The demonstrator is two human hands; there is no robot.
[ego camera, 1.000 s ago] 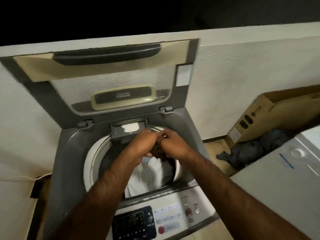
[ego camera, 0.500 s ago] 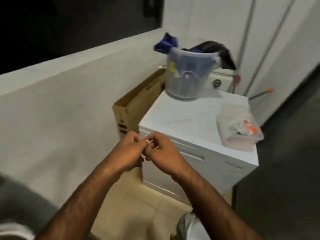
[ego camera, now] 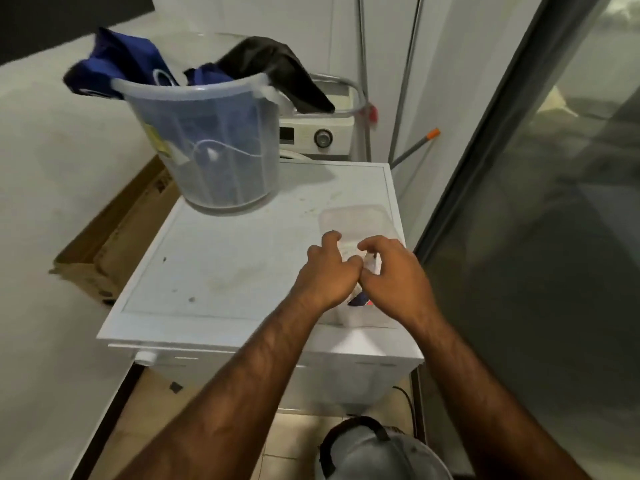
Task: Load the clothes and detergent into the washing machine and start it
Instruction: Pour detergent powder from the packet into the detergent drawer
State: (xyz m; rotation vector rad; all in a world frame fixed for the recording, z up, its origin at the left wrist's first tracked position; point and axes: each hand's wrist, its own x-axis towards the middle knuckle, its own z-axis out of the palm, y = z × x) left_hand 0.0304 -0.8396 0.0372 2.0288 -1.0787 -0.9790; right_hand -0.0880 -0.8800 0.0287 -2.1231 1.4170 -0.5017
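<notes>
Learner: Detergent next, I take it? Both hands are over the near end of the box (ego camera: 356, 220), which sits on the counter (ego camera: 225, 258).

Coach: That is how I read it. The right hand (ego camera: 394, 271) has its fingers curled down round a small white packet (ego camera: 372, 264) and looks to pinch it. The left hand (ego camera: 325, 271) sits tight beside it, fingers half curled, thumb against the right thumb. Whether it grips the packet too, I cannot tell.

Learner: So how do I do this well?

Coach: Let one hand pinch and the other steady the box, since a light box like that will likely slide. Take a single packet. A blue and red packet (ego camera: 360, 301) shows in the box under the heels of the hands. If the white packet is torn, keep the open end up so that nothing spills on the counter.

Learner: And the clothes (ego camera: 114, 60)?

Coach: They are in the bucket (ego camera: 194, 88), beyond the box and to its left, on the same counter. A blue piece and a black piece hang over the rim. They are not yet loaded, so I judge that part of the job is unfinished. The washing machine is out of view from the box, so carry the packet with a firm pinch and look before you pour.
</notes>
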